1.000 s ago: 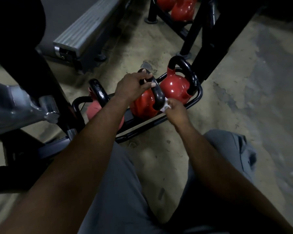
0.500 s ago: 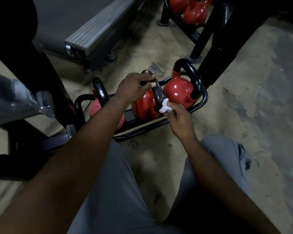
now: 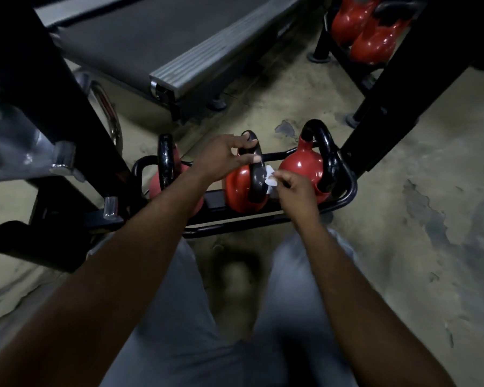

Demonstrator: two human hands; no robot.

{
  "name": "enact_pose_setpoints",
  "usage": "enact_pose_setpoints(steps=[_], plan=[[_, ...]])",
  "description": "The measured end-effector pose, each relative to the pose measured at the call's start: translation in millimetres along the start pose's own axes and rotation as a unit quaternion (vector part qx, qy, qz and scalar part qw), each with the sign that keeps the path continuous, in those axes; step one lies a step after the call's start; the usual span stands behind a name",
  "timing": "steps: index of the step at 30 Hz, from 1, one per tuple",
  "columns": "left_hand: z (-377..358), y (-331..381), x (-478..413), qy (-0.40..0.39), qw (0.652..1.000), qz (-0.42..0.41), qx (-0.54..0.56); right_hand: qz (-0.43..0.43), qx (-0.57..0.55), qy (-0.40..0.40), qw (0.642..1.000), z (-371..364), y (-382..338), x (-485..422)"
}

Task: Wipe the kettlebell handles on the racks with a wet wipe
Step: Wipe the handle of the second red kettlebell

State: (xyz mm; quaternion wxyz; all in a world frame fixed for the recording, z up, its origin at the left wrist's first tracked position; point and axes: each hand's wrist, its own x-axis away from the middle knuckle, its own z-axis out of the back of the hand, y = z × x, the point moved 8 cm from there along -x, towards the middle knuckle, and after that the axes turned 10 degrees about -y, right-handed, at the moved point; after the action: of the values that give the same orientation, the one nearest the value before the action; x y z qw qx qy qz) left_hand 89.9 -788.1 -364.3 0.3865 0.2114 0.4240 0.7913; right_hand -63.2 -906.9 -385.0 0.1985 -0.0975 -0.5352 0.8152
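Observation:
Three red kettlebells with black handles stand in a low black rack [image 3: 349, 195] on the floor. My left hand [image 3: 224, 159] grips the top of the middle kettlebell's handle [image 3: 257, 177]. My right hand [image 3: 295, 188] pinches a small white wet wipe [image 3: 270, 180] against the right side of that handle. The right kettlebell [image 3: 301, 166] stands just beyond my right hand. The left kettlebell [image 3: 165, 163] is partly hidden behind my left forearm.
A treadmill deck [image 3: 179, 71] lies behind the rack. Black frame posts [image 3: 389, 101] rise on the right and on the left. More red kettlebells [image 3: 372, 40] sit on another rack at the top right. My grey-trousered knees fill the bottom, over worn concrete floor [image 3: 417, 247].
My right hand has brought the wipe back up against the side of the middle handle after dropping slightly away. My left hand keeps its grip. The view has shifted a little.

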Motion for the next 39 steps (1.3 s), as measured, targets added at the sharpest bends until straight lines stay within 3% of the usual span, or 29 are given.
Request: enact_pose_setpoints(steps=[3,7,12,17,19,23,27,31,32,34,36,39], plan=[[0.2,6.0,0.7,0.002,1.000,0.009,0.007,0.007,0.043,-0.061,0.997,-5.6,-1.2,-7.1],[1.7,12.5,2.1,0.013,0.999,0.012,0.031,-0.014,-0.028,-0.020,0.999,0.0,-3.1,-11.6],[-1.0,14.3,5.0,-0.004,0.998,0.036,0.043,0.077,0.050,0.010,0.996,3.9,-31.2,6.9],[-0.3,18.3,6.5,-0.005,0.997,0.037,0.066,0.119,0.017,-0.003,0.993,10.1,-17.7,14.6],[0.3,19.1,4.4,-0.016,0.997,0.049,0.050,0.156,0.055,-0.002,0.986,11.0,-23.8,14.1],[13.7,26.0,-7.9,-0.015,0.997,0.055,-0.044,0.276,0.204,-0.048,0.938,-0.9,-44.2,26.0],[26.6,37.1,-30.4,-0.010,0.986,0.071,-0.151,0.251,0.257,-0.053,0.932,2.0,-71.9,-6.1],[20.3,35.2,-43.1,-0.030,0.986,0.097,-0.134,0.306,0.410,-0.177,0.841,-34.7,-71.4,19.9],[19.4,30.6,-43.4,-0.034,0.988,0.098,-0.117,0.302,0.424,-0.187,0.833,-38.7,-70.4,16.7],[16.9,21.9,-39.9,-0.043,0.992,0.098,-0.068,0.282,0.395,-0.134,0.864,-33.9,-79.2,-2.5],[14.4,13.8,-35.0,-0.040,0.994,0.095,-0.025,0.214,0.288,-0.068,0.931,-17.1,-76.7,-18.3],[14.7,19.7,-13.8,0.031,0.996,0.084,0.007,0.144,0.117,0.001,0.983,5.7,-45.5,-3.4]])
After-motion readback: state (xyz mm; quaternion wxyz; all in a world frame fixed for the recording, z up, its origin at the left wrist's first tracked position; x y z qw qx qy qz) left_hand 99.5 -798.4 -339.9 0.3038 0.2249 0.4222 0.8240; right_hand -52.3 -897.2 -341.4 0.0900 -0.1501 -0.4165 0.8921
